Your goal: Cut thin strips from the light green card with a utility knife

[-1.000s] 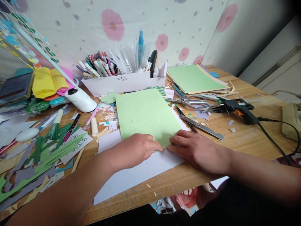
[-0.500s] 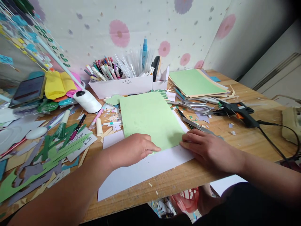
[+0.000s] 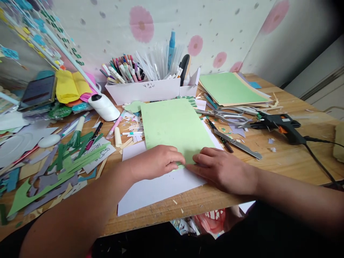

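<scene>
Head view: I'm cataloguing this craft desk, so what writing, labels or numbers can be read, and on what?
White pen box: dark handwriting on its front, too small to read.
White paper scrap among green offcuts: black outlined marks, unreadable.
Green paper sheet: no text.
Nothing legible elsewhere.

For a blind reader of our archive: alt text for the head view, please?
The left hand and right hand rest side by side on the near edge of a light green sheet, which lies on a white sheet on a cluttered wooden table. Scissors, a black glue gun and a pen box lie beyond.
</scene>
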A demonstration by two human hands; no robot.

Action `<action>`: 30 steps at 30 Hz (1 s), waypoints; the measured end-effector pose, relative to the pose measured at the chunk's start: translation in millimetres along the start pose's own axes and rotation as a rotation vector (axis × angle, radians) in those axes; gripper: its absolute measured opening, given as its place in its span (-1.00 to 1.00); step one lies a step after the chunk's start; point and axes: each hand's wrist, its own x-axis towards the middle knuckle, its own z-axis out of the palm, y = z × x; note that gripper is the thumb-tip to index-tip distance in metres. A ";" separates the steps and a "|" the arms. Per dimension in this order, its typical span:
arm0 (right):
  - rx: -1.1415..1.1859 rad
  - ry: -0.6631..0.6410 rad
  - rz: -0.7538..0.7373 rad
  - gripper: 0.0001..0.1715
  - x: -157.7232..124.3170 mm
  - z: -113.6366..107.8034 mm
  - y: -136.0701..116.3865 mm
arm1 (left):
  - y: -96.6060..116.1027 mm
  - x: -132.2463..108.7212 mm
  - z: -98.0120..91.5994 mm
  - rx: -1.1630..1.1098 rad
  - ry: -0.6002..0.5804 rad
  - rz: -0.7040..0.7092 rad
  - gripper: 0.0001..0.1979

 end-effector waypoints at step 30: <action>0.198 -0.056 -0.001 -0.54 11.9 2.6 8.9 | -2.1 -42.4 -5.2 0.081 -0.070 -0.090 -0.66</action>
